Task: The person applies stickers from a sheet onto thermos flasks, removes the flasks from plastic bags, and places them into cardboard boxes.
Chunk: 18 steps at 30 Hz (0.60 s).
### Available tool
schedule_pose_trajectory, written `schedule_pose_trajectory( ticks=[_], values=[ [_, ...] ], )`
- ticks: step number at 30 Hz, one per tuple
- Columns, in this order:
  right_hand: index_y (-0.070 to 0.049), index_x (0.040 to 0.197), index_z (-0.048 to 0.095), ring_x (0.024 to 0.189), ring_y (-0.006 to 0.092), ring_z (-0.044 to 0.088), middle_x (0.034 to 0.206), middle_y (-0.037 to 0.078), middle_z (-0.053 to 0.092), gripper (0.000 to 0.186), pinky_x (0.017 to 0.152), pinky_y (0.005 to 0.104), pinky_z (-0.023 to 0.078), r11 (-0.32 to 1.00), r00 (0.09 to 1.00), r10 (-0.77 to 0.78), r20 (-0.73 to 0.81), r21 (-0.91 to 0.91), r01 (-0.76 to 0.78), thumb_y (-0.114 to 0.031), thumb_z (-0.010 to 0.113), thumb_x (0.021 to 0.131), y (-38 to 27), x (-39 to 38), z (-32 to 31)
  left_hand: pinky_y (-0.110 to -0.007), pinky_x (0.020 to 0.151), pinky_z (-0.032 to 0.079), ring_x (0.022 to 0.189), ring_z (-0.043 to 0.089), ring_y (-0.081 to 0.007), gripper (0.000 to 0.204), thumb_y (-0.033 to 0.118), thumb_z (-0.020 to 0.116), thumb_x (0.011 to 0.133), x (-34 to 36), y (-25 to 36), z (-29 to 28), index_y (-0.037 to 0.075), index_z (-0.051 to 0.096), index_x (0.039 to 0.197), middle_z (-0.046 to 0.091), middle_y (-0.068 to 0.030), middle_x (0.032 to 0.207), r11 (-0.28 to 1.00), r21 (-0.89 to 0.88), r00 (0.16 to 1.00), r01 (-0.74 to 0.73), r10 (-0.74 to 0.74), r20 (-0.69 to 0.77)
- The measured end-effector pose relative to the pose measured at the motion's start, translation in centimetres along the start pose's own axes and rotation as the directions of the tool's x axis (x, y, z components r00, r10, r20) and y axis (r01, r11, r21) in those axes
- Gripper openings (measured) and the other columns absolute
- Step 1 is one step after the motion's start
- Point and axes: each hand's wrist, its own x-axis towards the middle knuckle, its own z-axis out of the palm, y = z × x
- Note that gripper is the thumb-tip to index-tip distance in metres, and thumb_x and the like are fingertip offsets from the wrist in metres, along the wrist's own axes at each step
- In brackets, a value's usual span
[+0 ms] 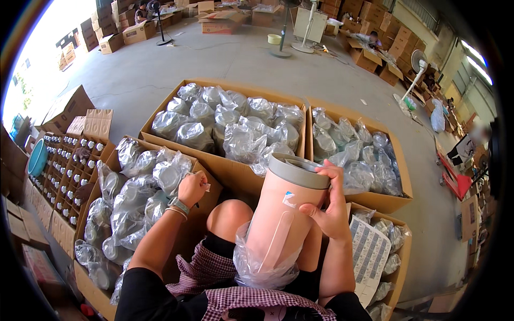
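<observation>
Now your right hand (333, 206) grasps the pink tumbler (284, 219), tilted between your knees (230, 216); loosen that grip and the bag (265, 275) round the base could let it slide. Your left hand (191, 190) pinches a pale scrap (207, 187) near the far-right corner of the left carton (90, 290).

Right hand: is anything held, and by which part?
The right hand holds the pink tumbler near its top: fingers at the grey rim, thumb on the side.

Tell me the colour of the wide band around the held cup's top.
Grey; the band shows best in the head view.
</observation>
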Motion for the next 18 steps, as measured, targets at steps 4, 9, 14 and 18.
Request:
schedule_pose_trajectory(
  ticks=[4,9,14,18],
  values=[
    [-0.007,0.128,0.051,0.136,0.0387,0.038,0.125,0.011,0.049,0.079,0.12,0.0538,0.025,0.998,0.999,-0.038,0.016,-0.042,0.039,-0.045,0.092,0.072,-0.1,0.0,-0.1,-0.045,0.073,0.059,0.085,0.074,-0.0369,0.036,0.018,0.078,0.082,1.5,-3.2,2.6,0.007,0.056,0.11,0.073,-0.0144,0.085,0.87,0.486,0.99,-0.089,0.13,-0.052],
    [-0.008,0.133,0.052,0.141,0.043,0.034,0.142,0.019,0.044,0.078,0.118,0.0514,0.027,0.988,0.995,-0.1,-0.01,-0.121,0.098,-0.035,0.092,0.072,-0.2,-0.7,-0.9,-0.044,0.066,0.06,0.08,0.075,-0.034,0.062,0.015,0.073,0.082,4.2,-2.7,0.8,0.001,0.047,0.136,0.075,-0.0153,0.087,0.782,0.624,0.997,-0.01,0.059,-0.058],
    [-0.011,0.131,0.052,0.135,0.0461,0.036,0.132,0.021,0.044,0.076,0.115,0.0535,0.029,0.975,0.952,-0.224,-0.207,-0.064,0.215,-0.017,0.091,0.065,0.1,-0.9,0.8,-0.051,0.072,0.054,0.087,0.07,-0.0433,0.057,0.016,0.089,0.062,7.0,-0.2,-1.6,0.005,0.057,0.108,0.073,-0.019,0.092,0.942,0.319,0.989,-0.108,0.134,-0.063],
    [-0.01,0.127,0.051,0.129,0.0443,0.038,0.128,0.018,0.043,0.075,0.11,0.0544,0.033,0.983,0.956,-0.18,-0.232,-0.016,0.181,-0.015,0.091,0.063,-1.6,-0.7,2.0,-0.049,0.079,0.055,0.091,0.07,-0.0406,0.067,0.044,0.093,0.058,9.3,-7.8,-0.2,0.003,0.062,0.102,0.071,-0.0207,0.092,0.981,0.142,0.957,-0.13,0.087,0.278]
  ],
)
